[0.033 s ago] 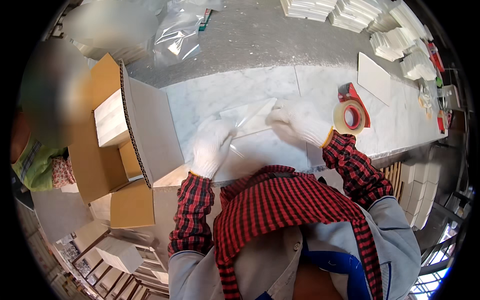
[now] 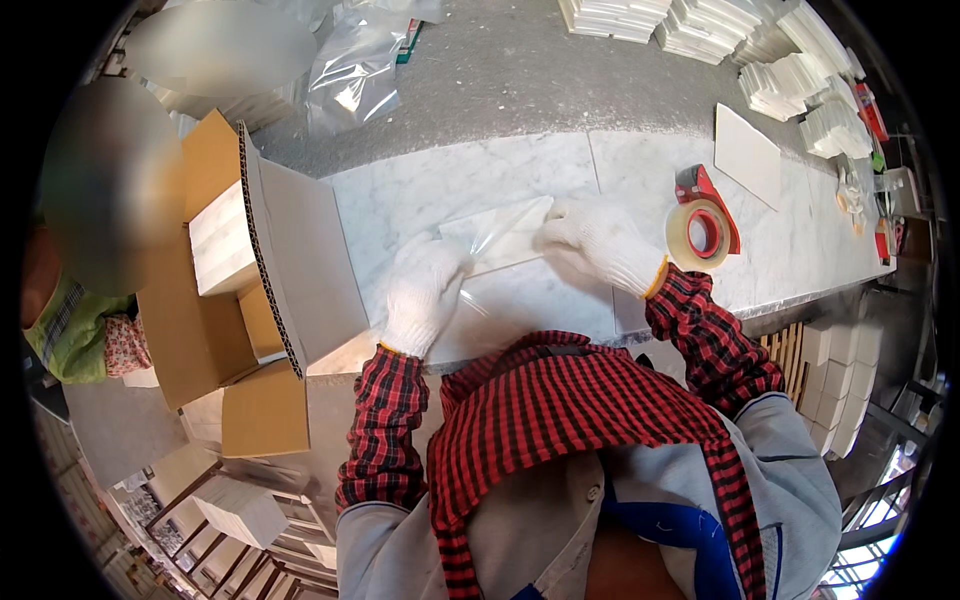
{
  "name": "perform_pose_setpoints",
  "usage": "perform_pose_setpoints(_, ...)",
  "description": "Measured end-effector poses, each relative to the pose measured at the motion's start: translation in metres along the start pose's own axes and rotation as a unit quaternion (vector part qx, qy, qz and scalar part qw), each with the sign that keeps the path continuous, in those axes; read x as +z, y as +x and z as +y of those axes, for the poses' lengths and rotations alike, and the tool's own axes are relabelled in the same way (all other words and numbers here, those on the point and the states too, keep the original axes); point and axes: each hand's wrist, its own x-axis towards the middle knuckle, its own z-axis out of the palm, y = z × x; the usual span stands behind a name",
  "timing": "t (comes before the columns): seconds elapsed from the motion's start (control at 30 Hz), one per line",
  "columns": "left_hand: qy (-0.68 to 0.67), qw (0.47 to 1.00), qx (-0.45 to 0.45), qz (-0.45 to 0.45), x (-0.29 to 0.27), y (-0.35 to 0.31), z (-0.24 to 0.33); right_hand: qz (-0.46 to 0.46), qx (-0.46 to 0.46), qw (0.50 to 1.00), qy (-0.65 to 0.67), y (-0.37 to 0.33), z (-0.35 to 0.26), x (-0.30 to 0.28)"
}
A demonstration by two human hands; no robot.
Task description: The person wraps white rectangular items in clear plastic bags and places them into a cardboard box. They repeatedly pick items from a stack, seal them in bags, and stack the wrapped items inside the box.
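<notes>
In front of me, both white-gloved hands hold a flat white tile covered in shiny clear plastic. My left hand is closed on its left end, fingers curled over the edge. At the right end, my right hand pinches the plastic, thumb and fingers together. The fingertips are partly hidden by the gloves' bulk. A red tape dispenser with a roll of clear tape lies just right of my right hand.
An open cardboard box holding white blocks stands left of my left hand. A loose white tile lies at the right. Stacks of white tiles line the far side, and clear plastic bags lie far left. A person's green garment shows beyond the box.
</notes>
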Motion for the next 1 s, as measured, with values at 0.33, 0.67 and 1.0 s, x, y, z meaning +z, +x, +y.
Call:
perform_pose_setpoints(0.33,0.009,0.991,-0.004,0.131,-0.001,0.024,0.002,0.001,-0.239,0.971,0.015,0.101,0.000,0.018)
perform_pose_setpoints(0.67,-0.016,0.995,-0.044,0.084,-0.011,0.028,-0.008,0.065,-0.143,0.974,-0.164,0.060,0.035,-0.003)
perform_pose_setpoints(1.0,0.011,0.999,0.023,-0.043,-0.008,0.007,0.001,0.202,-0.122,0.971,-0.031,-0.002,0.005,0.016)
